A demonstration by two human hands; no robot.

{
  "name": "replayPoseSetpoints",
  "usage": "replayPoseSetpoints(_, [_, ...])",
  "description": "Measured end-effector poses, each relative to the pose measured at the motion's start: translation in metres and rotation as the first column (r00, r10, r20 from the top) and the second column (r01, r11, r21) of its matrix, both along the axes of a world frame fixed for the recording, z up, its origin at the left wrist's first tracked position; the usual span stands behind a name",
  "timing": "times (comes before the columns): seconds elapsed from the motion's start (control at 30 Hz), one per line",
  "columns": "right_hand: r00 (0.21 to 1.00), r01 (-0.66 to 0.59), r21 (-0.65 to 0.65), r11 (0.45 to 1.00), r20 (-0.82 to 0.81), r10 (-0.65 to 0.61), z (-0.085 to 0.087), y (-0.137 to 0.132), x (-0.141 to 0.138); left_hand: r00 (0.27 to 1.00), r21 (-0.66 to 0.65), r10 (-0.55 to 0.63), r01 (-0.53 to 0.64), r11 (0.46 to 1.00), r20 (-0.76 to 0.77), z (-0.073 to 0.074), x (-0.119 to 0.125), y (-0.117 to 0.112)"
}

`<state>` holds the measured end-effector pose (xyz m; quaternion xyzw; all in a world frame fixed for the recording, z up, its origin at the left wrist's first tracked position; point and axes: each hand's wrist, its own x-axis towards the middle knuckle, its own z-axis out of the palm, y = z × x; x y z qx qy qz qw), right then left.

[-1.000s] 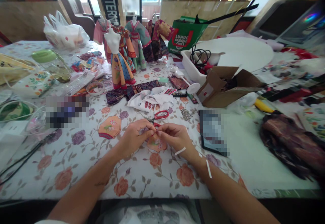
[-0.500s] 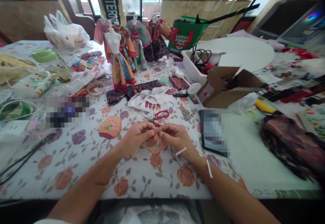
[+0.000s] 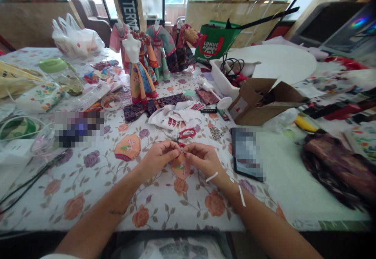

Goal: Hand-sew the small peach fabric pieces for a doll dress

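Note:
My left hand [image 3: 161, 156] and my right hand [image 3: 202, 156] meet over the table, each with thumb and forefinger pinched on the top edge of a small orange fabric piece [image 3: 181, 168] with an embroidered pattern. The piece hangs down between them. Just beyond my fingertips lie red-handled scissors [image 3: 187, 133], partly hidden by my hands. A similar orange embroidered fabric piece [image 3: 128, 147], with a dark red border along its lower edge, lies flat to the left. White strips stick to my right wrist and forearm.
Behind the scissors lies crumpled white cloth [image 3: 173, 114]. A phone [image 3: 246, 153] and small metal bits [image 3: 216, 133] are to the right. Farther back stand a cardboard box [image 3: 258, 100], a white bin [image 3: 223, 79] and dressed miniature mannequins [image 3: 138, 67]. A lidded jar [image 3: 61, 75] stands left.
The orange piece hangs slightly narrower and lower between my fingers. My right hand has shifted a little; both hands keep their pinch.

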<state>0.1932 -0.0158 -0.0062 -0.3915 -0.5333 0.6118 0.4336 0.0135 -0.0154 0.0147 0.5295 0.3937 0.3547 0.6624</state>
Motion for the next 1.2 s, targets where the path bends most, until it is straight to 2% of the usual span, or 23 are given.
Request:
replayPoseSetpoints(0.5, [0.999,0.029,0.006,1.000,0.030,-0.029,0.001,-0.002,-0.002,0.996,0.144,0.027,-0.014,0.989,-0.086,-0.012,-0.003,0.002])
replayPoseSetpoints(0.63, [0.999,0.040,0.002,0.999,0.026,-0.040,0.002,-0.001,-0.001,0.990,0.194,0.057,-0.031,0.981,-0.131,-0.009,-0.002,0.000])
replayPoseSetpoints(0.7, [0.998,0.051,0.002,0.999,0.039,-0.051,0.003,-0.001,-0.002,0.973,0.289,0.118,-0.056,0.956,-0.200,-0.006,0.000,-0.001])
replayPoseSetpoints(0.77, [0.996,0.068,0.003,0.998,0.052,-0.068,0.003,-0.001,-0.002,0.934,0.463,0.248,-0.107,0.880,-0.256,-0.003,0.001,-0.003])
replayPoseSetpoints(0.87, [0.995,0.086,0.000,0.996,0.059,-0.086,0.003,0.000,-0.002,0.869,0.715,0.423,-0.123,0.688,-0.258,-0.004,0.002,-0.004])
replayPoseSetpoints(1.0, [0.992,0.104,0.009,0.995,0.069,-0.104,0.004,0.001,-0.001,0.825,0.882,0.509,-0.030,0.471,-0.244,-0.006,0.002,-0.004])
replayPoseSetpoints(1.1, [0.993,0.099,0.007,0.995,0.056,-0.100,0.004,0.000,-0.002,0.819,0.920,0.522,0.019,0.391,-0.239,-0.006,0.003,-0.004])
replayPoseSetpoints(1.2, [0.997,0.073,-0.014,0.997,0.036,-0.073,0.004,-0.001,-0.001,0.820,0.928,0.525,0.018,0.373,-0.227,-0.005,0.003,-0.004])
